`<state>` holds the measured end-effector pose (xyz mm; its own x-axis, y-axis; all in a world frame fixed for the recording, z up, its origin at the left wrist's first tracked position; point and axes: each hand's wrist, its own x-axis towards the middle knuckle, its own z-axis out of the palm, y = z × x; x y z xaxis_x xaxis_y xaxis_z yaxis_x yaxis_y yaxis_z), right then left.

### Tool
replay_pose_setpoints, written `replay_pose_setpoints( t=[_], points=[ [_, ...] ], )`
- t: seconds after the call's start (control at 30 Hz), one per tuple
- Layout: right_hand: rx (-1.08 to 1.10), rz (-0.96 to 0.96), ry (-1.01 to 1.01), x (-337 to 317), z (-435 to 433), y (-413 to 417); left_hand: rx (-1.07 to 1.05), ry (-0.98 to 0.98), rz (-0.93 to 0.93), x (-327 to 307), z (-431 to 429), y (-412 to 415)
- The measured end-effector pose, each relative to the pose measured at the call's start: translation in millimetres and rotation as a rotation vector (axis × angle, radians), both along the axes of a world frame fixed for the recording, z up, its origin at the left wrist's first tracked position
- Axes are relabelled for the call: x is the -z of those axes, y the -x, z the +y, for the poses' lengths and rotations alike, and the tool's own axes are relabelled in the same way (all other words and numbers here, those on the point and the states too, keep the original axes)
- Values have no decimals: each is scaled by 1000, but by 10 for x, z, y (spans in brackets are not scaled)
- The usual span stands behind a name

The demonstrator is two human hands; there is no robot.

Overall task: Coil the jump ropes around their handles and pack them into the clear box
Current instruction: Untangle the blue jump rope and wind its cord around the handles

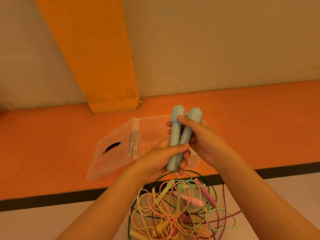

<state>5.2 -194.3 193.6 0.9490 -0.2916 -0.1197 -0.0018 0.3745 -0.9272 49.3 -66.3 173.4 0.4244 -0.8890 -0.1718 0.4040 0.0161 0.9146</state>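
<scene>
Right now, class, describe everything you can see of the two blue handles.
The two blue handles are smooth, plastic-looking sticks with rounded, thicker tops. They are held side by side, nearly upright, tops tilted right, in front of the open clear box. The left hand grips their lower part, thumb across the front; the right hand grips them higher up. Nothing is wound on them yet.

The handles (174,135) are pale blue, the box (149,129) clear, the floor (52,144) orange, the ropes (173,210) mixed (yellow, pink, green, maroon)
</scene>
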Motion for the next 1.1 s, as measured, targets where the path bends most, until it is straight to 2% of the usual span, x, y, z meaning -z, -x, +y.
replay_pose_setpoints(
  t=[0.27, 0.33, 0.4, 0.47, 0.53, 0.83, 0.97, 1.1],
  points=[
    [-59, 15, -52, -13, 8, -18, -12, 45, 11, -6, 7, 22],
    [-46, 28, 12, -30, 10, -8, -13, 40, 0, -22, 12, 22],
    [94, 73, 204, -29, 12, -20, -57, 17, -19, -44, 7, 21],
    [337, 104, 372, 5, -21, -51, -105, 3, -35, -68, 2, 19],
    [468, 64, 387, 9, -80, -66, -121, -2, -34, -94, 2, 17],
    [138, -100, 138, 152, -173, -157, -80, 58, -6, -168, 13, 37],
    [88, -83, 181, 218, -97, -166, -56, 115, 35, -206, 75, -37],
    [130, -58, 244, 240, -39, -193, 33, 143, 95, -247, 121, -47]
  ],
)
